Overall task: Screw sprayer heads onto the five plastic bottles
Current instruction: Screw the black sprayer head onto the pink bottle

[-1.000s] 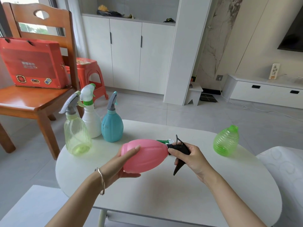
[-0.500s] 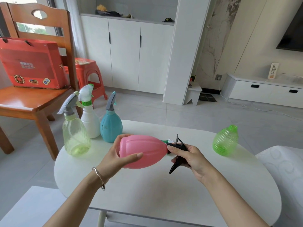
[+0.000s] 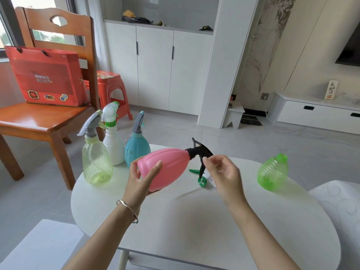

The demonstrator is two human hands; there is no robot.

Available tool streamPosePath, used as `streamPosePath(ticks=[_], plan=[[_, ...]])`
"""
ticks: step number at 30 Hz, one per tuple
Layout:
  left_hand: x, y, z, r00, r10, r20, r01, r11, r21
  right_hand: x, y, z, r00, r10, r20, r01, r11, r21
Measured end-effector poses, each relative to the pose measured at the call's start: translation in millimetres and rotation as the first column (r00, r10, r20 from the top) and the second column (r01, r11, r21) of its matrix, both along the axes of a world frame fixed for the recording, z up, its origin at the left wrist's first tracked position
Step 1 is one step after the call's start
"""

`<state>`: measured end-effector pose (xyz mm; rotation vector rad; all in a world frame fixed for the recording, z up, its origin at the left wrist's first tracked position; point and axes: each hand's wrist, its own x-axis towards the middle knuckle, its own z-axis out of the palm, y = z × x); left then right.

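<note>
Head view. I see the left hand [image 3: 142, 180] wrapped around the base of the pink bottle [image 3: 165, 168], thumb on the near side and fingers curled behind; its grip holds the bottle tilted, nearly lying over, neck pointing right and slightly up, lifted clear of the white round surface [image 3: 194, 221]. A black sprayer head [image 3: 200, 151] sits on the bottle's neck, trigger hanging down.

The right hand [image 3: 224, 172] is just beside that trigger. Its grip is loosely parted, thumb and forefinger tips close together near the trigger but closed on nothing that I can make out; whether a fingertip touches the trigger I cannot tell.

Behind the right hand, a green and white sprayer head [image 3: 202, 179] lies on the surface, partly hidden.

At the far left edge stand three bottles with sprayers on, close together: a clear yellow-green bottle [image 3: 96, 162], a white bottle [image 3: 113, 145], a blue bottle [image 3: 136, 149]. Well apart on the right stands a green ribbed bottle [image 3: 272, 172], neck open, no head.

A thin bracelet [image 3: 127, 210] rings the left wrist.
</note>
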<state>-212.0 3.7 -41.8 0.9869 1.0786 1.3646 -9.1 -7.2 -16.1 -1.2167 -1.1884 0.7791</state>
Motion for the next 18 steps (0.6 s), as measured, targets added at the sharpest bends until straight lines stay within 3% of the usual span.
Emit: streamPosePath(ticks=[4, 7, 10, 14, 18], plan=[[4, -3, -1, 0.999, 0.040, 0.017, -0.040, 0.999, 0.020, -35, -6, 4, 0.970, 0.243, 0.009, -0.223, 0.902, -0.369], [5, -7, -5, 0.997, 0.029, -0.068, -0.024, 0.997, 0.072, -50, -5, 2, 0.949, 0.297, -0.104, -0.308, 0.812, -0.496], [-2, -7, -9, 0.995, -0.002, -0.101, 0.009, 0.998, 0.062, -61, -1, 1, 0.917, 0.317, -0.244, -0.399, 0.760, -0.512], [-25, -5, -9, 0.987, -0.147, -0.064, 0.147, 0.989, -0.005, -76, 3, -1, 0.920, 0.348, -0.182, -0.393, 0.818, -0.421], [-46, -9, -10, 0.984, -0.124, -0.128, 0.141, 0.981, 0.131, -91, 8, -5, 0.889, 0.389, -0.243, -0.456, 0.804, -0.380]])
